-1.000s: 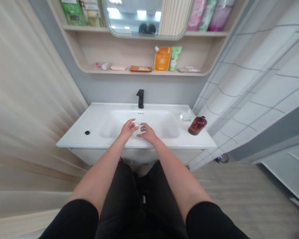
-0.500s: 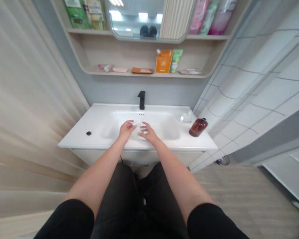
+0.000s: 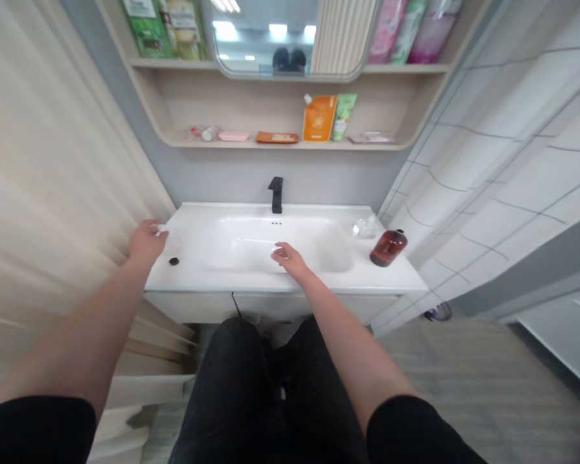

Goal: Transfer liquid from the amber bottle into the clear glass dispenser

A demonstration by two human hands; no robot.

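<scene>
My left hand (image 3: 147, 240) is over the left end of the white counter, beside the curtain. Its fingers are closed on a small whitish object (image 3: 162, 230), too small to name. Over the front part of the white sink (image 3: 232, 222) hovers my right hand (image 3: 288, 258), fingers curled; whether anything is between them cannot be made out. A small black cap (image 3: 174, 261) lies on the counter just below my left hand. On the right end of the counter stand an amber bottle (image 3: 388, 248) without a cap and a clear plastic item (image 3: 364, 228).
A black faucet (image 3: 276, 195) rises behind the sink. Above it, a shelf (image 3: 222, 144) carries an orange pouch (image 3: 319, 118), a green tube (image 3: 343, 117) and small packets. A beige curtain (image 3: 67, 167) hangs along the left side.
My left hand has swung from the sink to the counter's left end, carrying the whitish object. The curtain beside it has shifted. My right hand has stayed over the sink.
</scene>
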